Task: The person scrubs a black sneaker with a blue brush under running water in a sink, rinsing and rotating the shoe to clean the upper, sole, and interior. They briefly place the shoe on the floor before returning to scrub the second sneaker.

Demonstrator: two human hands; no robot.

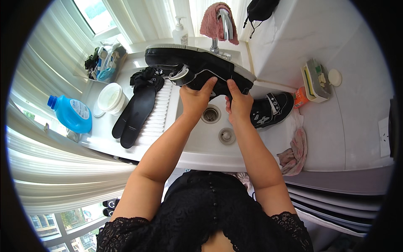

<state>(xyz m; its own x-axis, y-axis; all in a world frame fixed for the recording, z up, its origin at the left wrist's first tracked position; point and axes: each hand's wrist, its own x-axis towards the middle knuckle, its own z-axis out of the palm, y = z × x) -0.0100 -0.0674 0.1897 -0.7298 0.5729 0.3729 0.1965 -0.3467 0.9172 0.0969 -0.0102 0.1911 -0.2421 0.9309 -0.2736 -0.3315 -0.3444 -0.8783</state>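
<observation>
Both my hands grip a black shoe with a pale sole edge, held up over the white sink. My left hand is closed round its near side, below a white strap loop, thumb pressed on the upper. Further right, my right hand holds the same shoe, its thumb also on the upper. A second black shoe with a white-patterned strap rests in the sink's right side. Two black insoles lie on the ribbed washboard to the left, black laces or cloth at their far end.
A blue detergent bottle, white tub and clear box of supplies stand left. The faucet, draped with a pink cloth, rises behind. A sponge holder, orange bottle and damp rag are right.
</observation>
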